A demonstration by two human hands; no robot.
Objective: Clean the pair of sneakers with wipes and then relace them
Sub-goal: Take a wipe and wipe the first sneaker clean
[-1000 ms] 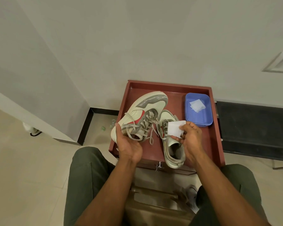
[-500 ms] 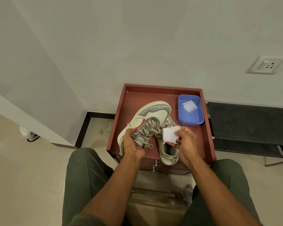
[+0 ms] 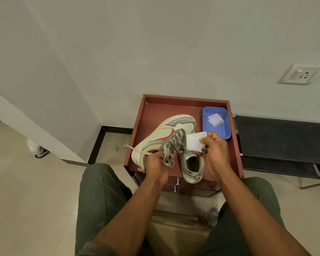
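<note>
Left hand: fingers curled round the heel end of the tilted sneaker, holding it tipped on its side on the table. A pale lace end runs out to the left just above the knuckles.
Right hand: pinches a white wipe between thumb and fingertips. The wipe is held flat, just right of the tilted sneaker's grey laces; whether it touches them cannot be told.
Second sneaker: stands upright on the table between the two hands, opening facing up, its toe hidden behind the wipe and the tilted sneaker. The right hand is just beside it on the right.
Step in hand (judgement): wiping the upper of the tilted sneaker; the laces are not yet out.
Method: keep the left-hand grip firm at the heel so that the shoe does not roll under wiping pressure. Spread the wipe over the fingertips rather than bunching it. Work in strokes from toe to heel. Loosen the laces to reach the tongue.
Caution: the table is small and the loose lace end hangs past its left edge; keep it from snagging.
Blue tray: at the far right corner of the table, beyond the right hand, holding spare wipes within reach.
</note>
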